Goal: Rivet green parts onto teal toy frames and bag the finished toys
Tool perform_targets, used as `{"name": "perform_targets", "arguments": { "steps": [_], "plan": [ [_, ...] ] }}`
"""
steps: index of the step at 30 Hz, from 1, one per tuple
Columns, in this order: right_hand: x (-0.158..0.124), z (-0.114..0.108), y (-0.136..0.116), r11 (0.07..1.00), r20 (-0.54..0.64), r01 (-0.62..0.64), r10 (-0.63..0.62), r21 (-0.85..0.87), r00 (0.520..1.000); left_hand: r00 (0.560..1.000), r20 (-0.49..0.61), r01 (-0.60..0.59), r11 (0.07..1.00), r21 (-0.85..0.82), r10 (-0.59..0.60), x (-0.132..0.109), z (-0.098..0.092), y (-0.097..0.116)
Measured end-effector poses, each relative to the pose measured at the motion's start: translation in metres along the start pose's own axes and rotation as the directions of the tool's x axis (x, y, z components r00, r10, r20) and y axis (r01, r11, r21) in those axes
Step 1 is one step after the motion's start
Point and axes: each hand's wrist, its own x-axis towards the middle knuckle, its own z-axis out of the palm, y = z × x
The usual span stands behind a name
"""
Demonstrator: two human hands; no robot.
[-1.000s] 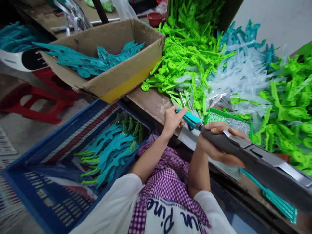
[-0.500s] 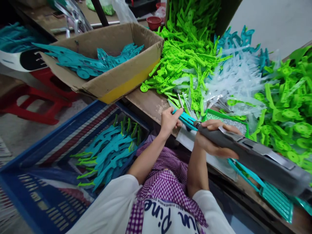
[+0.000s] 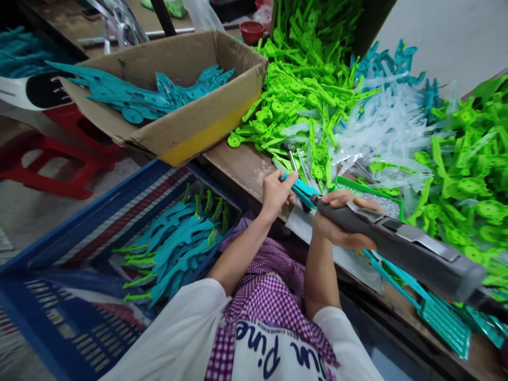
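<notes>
White sleeves (image 3: 178, 323), purple checked apron (image 3: 270, 301)

A: Left hand (image 3: 275, 193) on head view?
B: I see it pinching a teal part (image 3: 304, 189).
A: Right hand (image 3: 343, 235)?
B: Wrapped round a dark grey power driver (image 3: 397, 241), tip at the part's end.
A: Surroundings?
B: I've got a green tray (image 3: 401, 209) of small metallic pieces (image 3: 384, 204) nearby, lime parts (image 3: 305, 98) heaped behind, cardboard box (image 3: 198, 119) holding flat teal pieces (image 3: 138, 100), blue crate (image 3: 19, 296) below it.

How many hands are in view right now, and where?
2: the left hand pinches the teal part; the right hand grips the grey tool, on the right. No other hand shows.
</notes>
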Motion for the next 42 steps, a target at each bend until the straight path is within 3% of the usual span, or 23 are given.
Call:
{"name": "perform_targets", "arguments": {
  "steps": [9,15,20,26,31,35,38,42],
  "plan": [
    [0.004,-0.005,-0.01,0.994,0.014,0.061,-0.06,-0.09,0.998,1.0,0.022,-0.001,1.0,-0.011,0.002,-0.004,0.001,0.003],
    [0.002,-0.003,-0.009,0.948,0.03,0.099,-0.094,-0.302,0.995,1.0,-0.003,0.011,1.0,0.0,-0.011,-0.006,0.001,0.003],
    [-0.003,0.0,-0.003,0.98,0.032,0.029,-0.023,-0.199,0.999,0.999,-0.008,0.035,0.999,-0.021,-0.035,-0.007,0.003,0.002],
    [0.021,-0.01,-0.021,0.991,-0.053,0.003,-0.01,-0.131,0.999,0.999,0.042,-0.003,1.0,0.02,0.002,-0.003,-0.011,-0.01],
    [0.02,-0.043,-0.018,0.967,-0.045,-0.244,0.241,-0.072,0.969,0.991,0.125,0.038,0.993,0.116,-0.052,-0.011,-0.045,-0.031],
    [0.012,-0.067,-0.01,0.914,0.036,-0.383,0.391,-0.134,0.92,0.948,0.224,0.201,0.971,0.13,-0.226,-0.022,-0.075,-0.048],
    [0.011,-0.065,-0.005,0.857,0.041,-0.475,0.492,-0.199,0.87,0.928,0.241,0.271,0.958,0.093,-0.286,-0.027,-0.088,-0.055],
    [0.009,-0.047,0.015,0.81,0.005,-0.571,0.577,-0.136,0.817,0.934,0.279,0.193,0.972,0.134,-0.224,-0.027,-0.093,-0.052]
  ]
}}
